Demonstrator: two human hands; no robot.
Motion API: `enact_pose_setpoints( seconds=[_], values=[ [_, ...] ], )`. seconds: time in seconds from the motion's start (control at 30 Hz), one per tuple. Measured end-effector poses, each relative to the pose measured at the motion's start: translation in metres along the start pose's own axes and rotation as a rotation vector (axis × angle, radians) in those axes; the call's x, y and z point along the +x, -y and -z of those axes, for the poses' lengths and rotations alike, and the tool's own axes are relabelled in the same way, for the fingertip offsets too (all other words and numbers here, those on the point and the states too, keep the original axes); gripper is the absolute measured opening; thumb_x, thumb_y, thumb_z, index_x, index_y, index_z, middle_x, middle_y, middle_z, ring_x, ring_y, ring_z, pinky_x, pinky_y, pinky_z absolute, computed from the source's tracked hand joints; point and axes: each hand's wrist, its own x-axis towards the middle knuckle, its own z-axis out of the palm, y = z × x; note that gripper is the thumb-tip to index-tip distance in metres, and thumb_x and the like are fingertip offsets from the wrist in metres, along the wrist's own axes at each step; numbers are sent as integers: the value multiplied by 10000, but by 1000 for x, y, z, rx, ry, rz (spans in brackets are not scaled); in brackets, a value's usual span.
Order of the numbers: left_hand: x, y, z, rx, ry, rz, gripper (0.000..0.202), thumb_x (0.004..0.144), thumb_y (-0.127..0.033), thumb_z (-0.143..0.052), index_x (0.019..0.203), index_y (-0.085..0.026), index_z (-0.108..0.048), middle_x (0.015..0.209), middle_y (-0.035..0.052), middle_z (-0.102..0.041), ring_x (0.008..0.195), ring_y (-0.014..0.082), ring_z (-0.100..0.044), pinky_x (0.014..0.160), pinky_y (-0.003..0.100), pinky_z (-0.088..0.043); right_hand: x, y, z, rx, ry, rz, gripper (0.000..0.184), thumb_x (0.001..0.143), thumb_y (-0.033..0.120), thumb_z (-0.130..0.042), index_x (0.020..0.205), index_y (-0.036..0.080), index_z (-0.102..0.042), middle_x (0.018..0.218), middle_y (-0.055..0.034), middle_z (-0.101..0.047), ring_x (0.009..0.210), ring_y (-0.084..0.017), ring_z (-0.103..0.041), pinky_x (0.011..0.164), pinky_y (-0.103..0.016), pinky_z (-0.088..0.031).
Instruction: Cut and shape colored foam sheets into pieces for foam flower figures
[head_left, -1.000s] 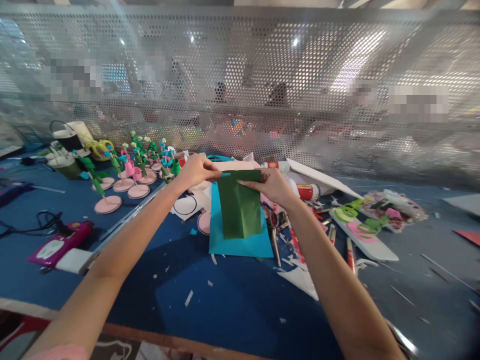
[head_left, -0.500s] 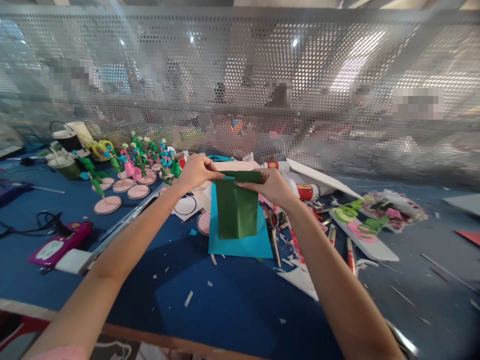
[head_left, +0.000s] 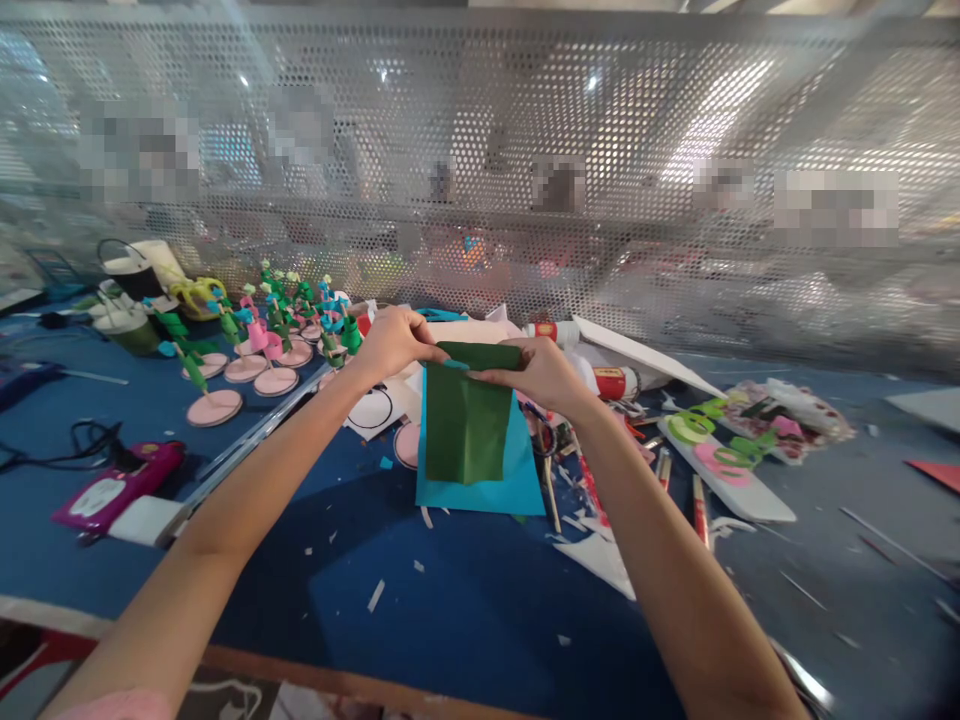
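A dark green sheet of paper (head_left: 466, 435) hangs upright between my two hands, its top edge folded or curled over. My left hand (head_left: 397, 345) pinches the upper left corner. Fingers of my right hand (head_left: 540, 370) grip the upper right end, thumb toward me. Right behind and below the green sheet lies a bright blue sheet of paper (head_left: 480, 500), partly covered by it. The sheet's far side and some fingertips are hidden.
Paper flowers on round pink bases (head_left: 214, 408) stand at the left, near a magenta power strip (head_left: 124, 485). On the right are green-handled scissors (head_left: 739, 450) on a white block (head_left: 765, 505), markers (head_left: 701, 510) and paper scraps. A perforated metal screen (head_left: 480, 130) stands behind the blue table.
The lower part of the green sheet has swung slightly left, and its top edge looks more rolled over. Both hands stay nearly in place.
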Motion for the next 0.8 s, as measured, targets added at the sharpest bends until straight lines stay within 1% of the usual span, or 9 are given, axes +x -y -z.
enact_pose_setpoints(
  seconds=[0.13, 0.27, 0.3, 0.4, 0.5, 0.57, 0.63, 0.7, 0.8],
  values=[
    [0, -1, 1, 34, 17, -2, 298, 436, -323, -799, 487, -125, -581, 500, -16, -556, 484, 82, -484, 468, 214, -347, -1, 7, 2, -86, 35, 25, 421, 626, 575, -660, 711, 163, -673, 567, 5, -556, 564, -130, -497, 481, -248, -346],
    [-3, -7, -1, 102, 116, 23, 289, 415, -305, -803, 484, -127, -587, 465, -23, -538, 458, 81, -465, 435, 212, -308, -1, 19, 2, -151, -42, 62, 536, 795, 620, -426, 716, 148, -665, 602, -21, -576, 582, -130, -506, 532, -260, -344],
    [-4, -9, -2, 118, 136, 25, 286, 410, -299, -805, 481, -127, -587, 456, -25, -532, 450, 79, -457, 429, 213, -298, -2, 22, 1, -184, -62, 66, 546, 814, 615, -396, 714, 146, -659, 618, -29, -588, 593, -135, -517, 547, -262, -348],
    [-9, -16, -5, 153, 171, 18, 257, 425, -266, -801, 480, -128, -591, 447, -31, -522, 439, 76, -440, 427, 216, -287, -6, 35, -5, -377, -121, 100, 477, 830, 571, -423, 742, 154, -638, 729, -65, -634, 685, -168, -560, 597, -267, -361],
    [-13, -22, -8, 178, 192, -17, 208, 462, -230, -780, 489, -131, -600, 455, -31, -528, 448, 81, -448, 438, 219, -296, -11, 48, -14, -621, -177, 185, 402, 895, 455, -369, 797, 160, -622, 859, -106, -642, 816, -211, -559, 645, -285, -356],
    [-15, -24, -9, 186, 193, -44, 195, 468, -209, -771, 476, -132, -592, 472, -23, -547, 481, 94, -477, 455, 218, -314, -13, 53, -20, -722, -147, 229, 367, 919, 373, -340, 798, 158, -611, 859, -113, -636, 834, -223, -542, 657, -296, -345],
    [-16, -24, -10, 182, 193, -52, 189, 470, -197, -764, 472, -131, -587, 494, -12, -569, 522, 111, -510, 471, 217, -331, -12, 54, -25, -769, -76, 237, 333, 922, 311, -343, 775, 157, -599, 804, -103, -630, 799, -221, -530, 650, -299, -333],
    [-16, -24, -10, 173, 199, -51, 184, 474, -202, -758, 484, -128, -590, 505, -6, -581, 547, 126, -532, 475, 217, -341, -10, 53, -28, -779, -9, 241, 312, 921, 268, -343, 766, 158, -590, 755, -89, -619, 762, -211, -519, 640, -296, -321],
    [-15, -21, -11, 172, 205, -56, 203, 454, -212, -765, 489, -123, -586, 510, -1, -590, 562, 139, -547, 467, 215, -349, -7, 50, -28, -763, 39, 286, 292, 920, 249, -347, 777, 159, -584, 735, -77, -610, 733, -194, -505, 646, -289, -310]
  ],
)
